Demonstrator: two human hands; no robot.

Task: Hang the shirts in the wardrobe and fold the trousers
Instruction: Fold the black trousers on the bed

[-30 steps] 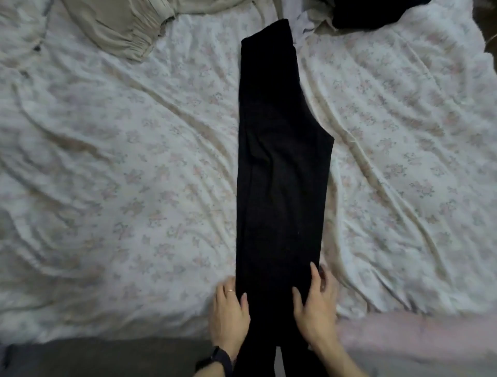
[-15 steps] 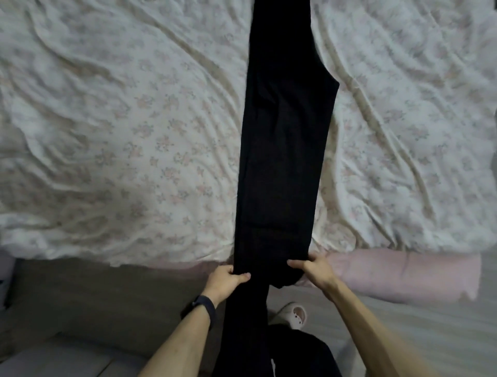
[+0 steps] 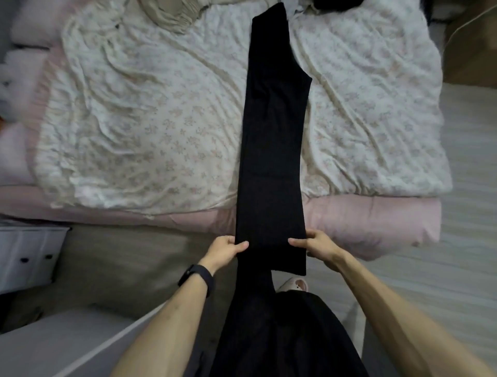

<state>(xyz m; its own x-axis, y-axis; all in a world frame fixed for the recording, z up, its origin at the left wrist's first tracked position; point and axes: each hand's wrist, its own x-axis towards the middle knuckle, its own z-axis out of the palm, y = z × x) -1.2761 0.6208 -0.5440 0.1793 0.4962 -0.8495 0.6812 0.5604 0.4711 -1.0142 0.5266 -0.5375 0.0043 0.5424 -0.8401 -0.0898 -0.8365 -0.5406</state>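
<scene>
Black trousers [image 3: 274,134] lie lengthwise on the bed [image 3: 134,121], hem end hanging off the near edge. Left hand [image 3: 227,247] and right hand [image 3: 318,246] each pinch a side edge, fingers [image 3: 240,245] curled on cloth. Risk: uneven lift skews the fold; far end drags and bunches.

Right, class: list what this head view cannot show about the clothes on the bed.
Head view only.
- beige garment: cut off by top edge.
- dark garment: mostly beyond top edge.
- black trousers: near end merges with person's dark clothing.
- left hand, right hand: fingers hidden beneath trousers.
</scene>
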